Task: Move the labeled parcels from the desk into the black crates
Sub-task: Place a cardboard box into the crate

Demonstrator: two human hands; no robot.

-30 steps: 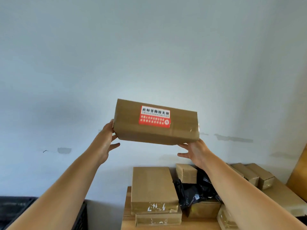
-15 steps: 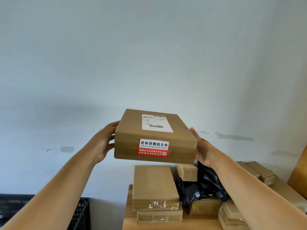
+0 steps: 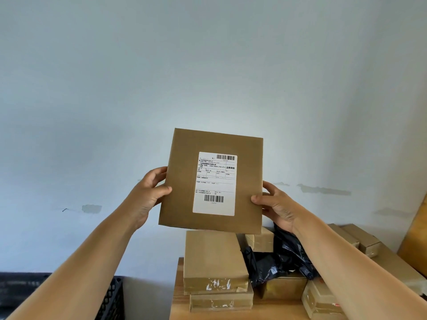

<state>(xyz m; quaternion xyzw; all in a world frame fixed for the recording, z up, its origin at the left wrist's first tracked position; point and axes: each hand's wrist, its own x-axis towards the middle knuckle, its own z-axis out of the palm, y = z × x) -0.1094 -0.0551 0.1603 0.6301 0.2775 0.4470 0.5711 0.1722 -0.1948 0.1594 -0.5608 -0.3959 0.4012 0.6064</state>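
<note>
I've tipped the parcel (image 3: 212,181) upright since a moment ago, its white label now facing me. Left hand (image 3: 147,192) and right hand (image 3: 276,206) grasp its side edges, above the surface (image 3: 178,306); black crate (image 3: 111,299) waits at 7 o'clock.

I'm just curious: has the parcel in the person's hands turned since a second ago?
Yes. The parcel has tipped up against the wall, so its white label now faces the camera instead of the red sticker.

Roughly nine parcels (image 3: 215,255) (one crate (image 3: 111,299))
</note>
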